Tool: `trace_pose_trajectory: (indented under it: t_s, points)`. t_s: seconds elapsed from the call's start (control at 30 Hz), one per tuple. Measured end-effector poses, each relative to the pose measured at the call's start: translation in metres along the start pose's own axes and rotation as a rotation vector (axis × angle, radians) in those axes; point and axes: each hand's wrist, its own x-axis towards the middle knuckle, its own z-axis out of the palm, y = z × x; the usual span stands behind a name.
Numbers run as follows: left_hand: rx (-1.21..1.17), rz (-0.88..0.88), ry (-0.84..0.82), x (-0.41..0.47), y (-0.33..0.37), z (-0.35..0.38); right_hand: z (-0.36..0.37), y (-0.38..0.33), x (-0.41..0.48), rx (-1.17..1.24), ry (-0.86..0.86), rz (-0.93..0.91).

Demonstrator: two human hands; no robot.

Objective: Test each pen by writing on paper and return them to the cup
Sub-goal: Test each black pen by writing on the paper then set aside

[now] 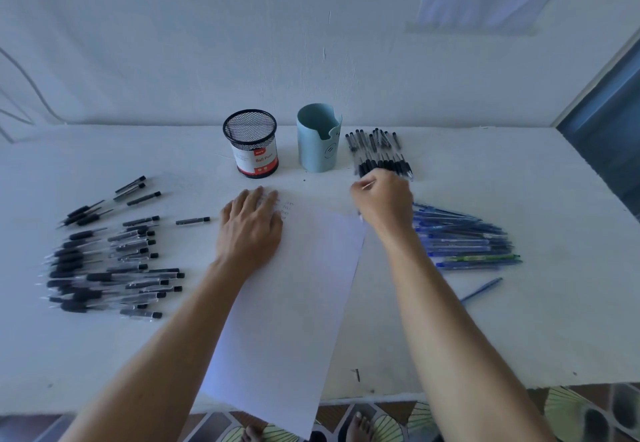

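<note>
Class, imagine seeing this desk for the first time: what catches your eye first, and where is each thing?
A white sheet of paper fills the middle, the left hand flat on its top corner. The right hand, fingers curled, reaches the row of black pens beside the pale blue cup. A heap of black pens lies left of the sheet, blue pens right of it.

I read one label: the red-and-white band on the black mesh cup (pixel 250 143) carries "Ball Pens" in white; the small logo above it is illegible. The blue cup (pixel 318 143) bears a drawn face mark. Handwriting on the paper (pixel 294 285) is too faint to read.
</note>
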Motion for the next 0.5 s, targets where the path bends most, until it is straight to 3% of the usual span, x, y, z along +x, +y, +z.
trace_pose_trajectory:
  t_s: [0.13,0.3,0.5]
  points:
    - [0.007,0.002,-0.002,0.002,0.000,0.001,-0.011,0.012,0.047,0.023,0.073,0.082]
    - [0.017,0.010,0.002,0.002,0.001,0.001,-0.005,0.017,0.092,-0.023,0.107,0.049]
    - [0.020,0.015,0.020,0.003,-0.002,0.004,0.006,0.025,0.115,-0.127,0.023,0.103]
